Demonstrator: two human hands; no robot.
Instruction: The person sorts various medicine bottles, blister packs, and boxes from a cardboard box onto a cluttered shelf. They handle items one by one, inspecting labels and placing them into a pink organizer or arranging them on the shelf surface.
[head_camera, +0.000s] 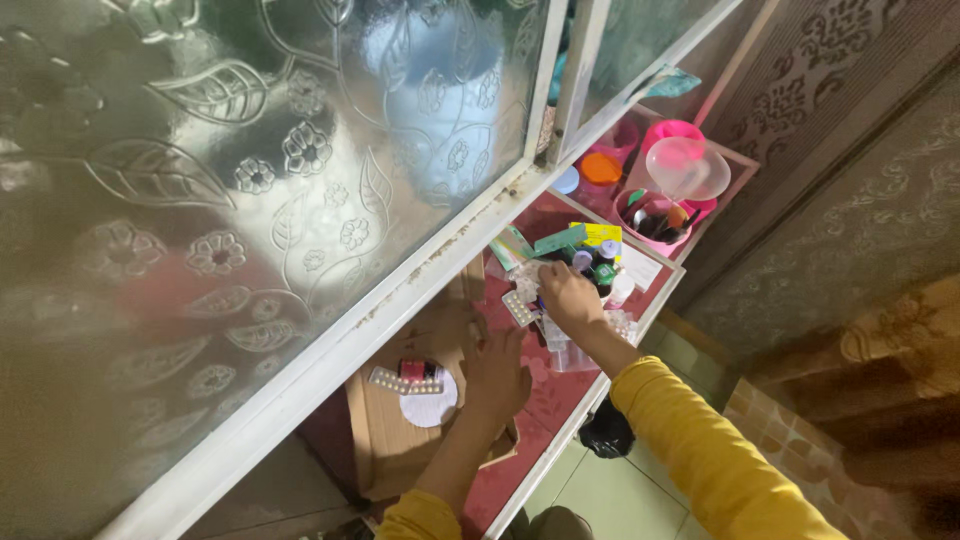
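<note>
Resting flat, fingers spread, the left hand (495, 375) steadies a cardboard box (400, 440) holding a pill strip (405, 381). Farther along the red shelf (535, 400), the right hand (570, 297) seems to pinch another blister strip (520, 307); its grip is partly hidden. Crowded small bottles (600, 270) could topple if nudged. Green and yellow cartons (575, 238) lie beyond, then a pink tub (655, 215).

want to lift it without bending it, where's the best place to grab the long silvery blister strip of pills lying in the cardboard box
Probably pinch the long silvery blister strip of pills across its narrow width near the middle, coming from above. It lies flat in the open brown cardboard box, partly over a round white disc, so its long edges look reachable. The left hand rests just beside its right end.
</note>
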